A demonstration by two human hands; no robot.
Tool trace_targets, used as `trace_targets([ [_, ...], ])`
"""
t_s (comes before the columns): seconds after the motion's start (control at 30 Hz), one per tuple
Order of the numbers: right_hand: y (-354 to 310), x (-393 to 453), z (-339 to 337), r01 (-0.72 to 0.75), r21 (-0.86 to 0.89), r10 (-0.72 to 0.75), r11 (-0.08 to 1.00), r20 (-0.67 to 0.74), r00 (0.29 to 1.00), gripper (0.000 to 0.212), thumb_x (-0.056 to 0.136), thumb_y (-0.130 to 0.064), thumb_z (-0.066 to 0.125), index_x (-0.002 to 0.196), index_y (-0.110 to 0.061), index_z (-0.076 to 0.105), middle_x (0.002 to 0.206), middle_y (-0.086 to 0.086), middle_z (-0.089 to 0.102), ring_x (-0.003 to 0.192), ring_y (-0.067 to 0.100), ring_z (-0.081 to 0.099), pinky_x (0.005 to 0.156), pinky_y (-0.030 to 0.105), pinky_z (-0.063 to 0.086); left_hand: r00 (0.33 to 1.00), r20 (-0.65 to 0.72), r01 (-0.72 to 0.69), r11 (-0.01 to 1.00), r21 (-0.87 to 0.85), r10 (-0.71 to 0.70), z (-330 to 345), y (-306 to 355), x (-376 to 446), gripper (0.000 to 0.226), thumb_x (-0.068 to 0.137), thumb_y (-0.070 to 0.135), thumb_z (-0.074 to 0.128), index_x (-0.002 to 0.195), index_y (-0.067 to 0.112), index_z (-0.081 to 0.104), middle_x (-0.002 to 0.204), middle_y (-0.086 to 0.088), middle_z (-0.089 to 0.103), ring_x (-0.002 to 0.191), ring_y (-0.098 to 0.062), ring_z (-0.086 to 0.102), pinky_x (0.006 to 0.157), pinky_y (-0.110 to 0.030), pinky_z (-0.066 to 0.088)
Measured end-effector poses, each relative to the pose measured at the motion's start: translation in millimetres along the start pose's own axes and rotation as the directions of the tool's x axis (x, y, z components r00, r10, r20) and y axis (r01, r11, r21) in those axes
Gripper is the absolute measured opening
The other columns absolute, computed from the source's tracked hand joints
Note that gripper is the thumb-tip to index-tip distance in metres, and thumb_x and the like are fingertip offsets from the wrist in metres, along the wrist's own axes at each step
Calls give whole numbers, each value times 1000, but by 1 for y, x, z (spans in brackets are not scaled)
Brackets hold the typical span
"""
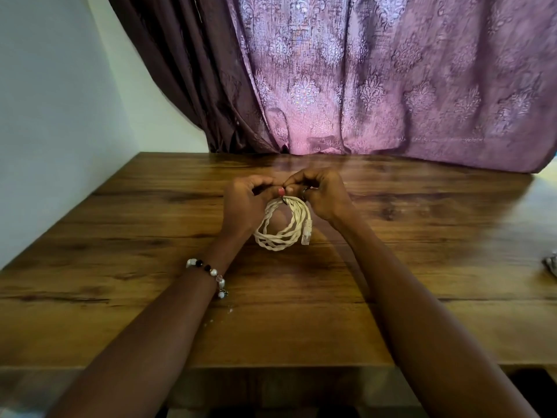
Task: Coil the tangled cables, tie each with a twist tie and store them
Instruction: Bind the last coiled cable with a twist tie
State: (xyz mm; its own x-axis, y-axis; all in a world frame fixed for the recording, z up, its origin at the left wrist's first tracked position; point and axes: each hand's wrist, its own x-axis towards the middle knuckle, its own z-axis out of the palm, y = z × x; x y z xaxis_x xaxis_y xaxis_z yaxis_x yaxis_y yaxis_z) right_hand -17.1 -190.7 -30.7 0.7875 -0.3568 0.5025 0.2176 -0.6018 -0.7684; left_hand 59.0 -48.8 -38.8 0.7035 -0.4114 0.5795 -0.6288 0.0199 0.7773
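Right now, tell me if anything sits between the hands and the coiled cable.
Nothing does. The left hand and right hand already pinch the top of the coiled cream braided cable, above the brown wooden table.

The coiled cable (284, 229) hangs below my hands (244, 203), over the table (150, 236). Its plug (306, 233) lies under my right hand (324, 196).
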Motion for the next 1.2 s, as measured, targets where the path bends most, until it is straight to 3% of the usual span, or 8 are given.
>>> trace_targets([
  [0.27, -3, -1, 2, -49, 40, 51, 998, -49, 998, 13, 72, 6, 74, 81, -4, 71, 73, 4, 68, 67, 14, 63, 68, 31, 55, 999, 27, -44, 999, 19, 44, 0, -2, 1, 17, 80, 4, 71, 96, 1, 73, 90, -3, 71, 81, -10, 67, 76, -16, 53],
  [0.33, -3, 1, 4, -113, 138, 123, 984, -66, 990, 20, 75, 10, 70, 79, -8, 65, 65, 1, 66, 63, 14, 64, 64, 29, 56, 999, 22, -48, 999, 15, 48, 0, -2, 1, 14, 82, 3, 69, 95, 0, 73, 90, -4, 71, 81, -9, 66, 75, -14, 52],
  [0.47, -5, 2, 4, -104, 250, 126, 963, -74, 989, 40, 69, 18, 69, 84, -16, 54, 65, 16, 59, 69, 28, 64, 72, 45, 56, 999, -19, -36, 999, 25, 36, 3, -5, 0, 9, 85, 5, 65, 91, 2, 72, 89, -8, 72, 81, -15, 67, 74, -22, 54],
  [0.6, -5, 4, 5, -116, 294, 141, 949, -63, 988, 19, 73, 20, 64, 80, 3, 61, 59, 7, 61, 57, 10, 63, 58, 22, 56, 996, -48, -76, 995, 60, 79, 4, -2, -2, 9, 88, 8, 62, 89, 3, 69, 86, -2, 70, 78, -4, 64, 70, -18, 52],
  [0.7, -2, 3, 9, -90, 247, 98, 965, -23, 995, 19, 72, 17, 68, 92, 14, 66, 64, -8, 67, 59, -1, 63, 61, 15, 54, 987, -57, -143, 981, 128, 151, 3, 1, -3, 8, 87, 4, 60, 85, 5, 68, 80, 0, 68, 71, 0, 59, 65, -7, 44],
  [0.93, -8, -4, 12, -74, 344, 76, 936, 6, 997, 20, 81, 8, 65, 100, 15, 66, 90, 21, 68, 77, 19, 64, 73, 26, 56, 964, -118, -192, 930, 313, 239, 5, -1, -3, 12, 89, 13, 56, 87, 5, 66, 81, -5, 70, 73, -22, 64, 65, -35, 51],
  [1.03, -11, -6, 16, -126, 426, 119, 896, 42, 992, 19, 86, -2, 64, 101, 10, 67, 90, 19, 71, 79, 22, 66, 73, 32, 57, 962, -145, -166, 918, 359, 231, 1, -3, 0, 22, 89, 23, 50, 91, 6, 64, 84, -9, 70, 75, -27, 64, 63, -42, 52],
  [1.2, -16, -6, 20, -144, 481, 81, 865, 149, 986, 17, 83, -1, 67, 100, -3, 71, 91, 9, 73, 82, 20, 68, 74, 33, 58, 956, -165, -163, 907, 389, 243, -6, -2, 3, 17, 89, 18, 51, 89, 8, 64, 81, -9, 70, 73, -27, 65, 60, -37, 49],
])
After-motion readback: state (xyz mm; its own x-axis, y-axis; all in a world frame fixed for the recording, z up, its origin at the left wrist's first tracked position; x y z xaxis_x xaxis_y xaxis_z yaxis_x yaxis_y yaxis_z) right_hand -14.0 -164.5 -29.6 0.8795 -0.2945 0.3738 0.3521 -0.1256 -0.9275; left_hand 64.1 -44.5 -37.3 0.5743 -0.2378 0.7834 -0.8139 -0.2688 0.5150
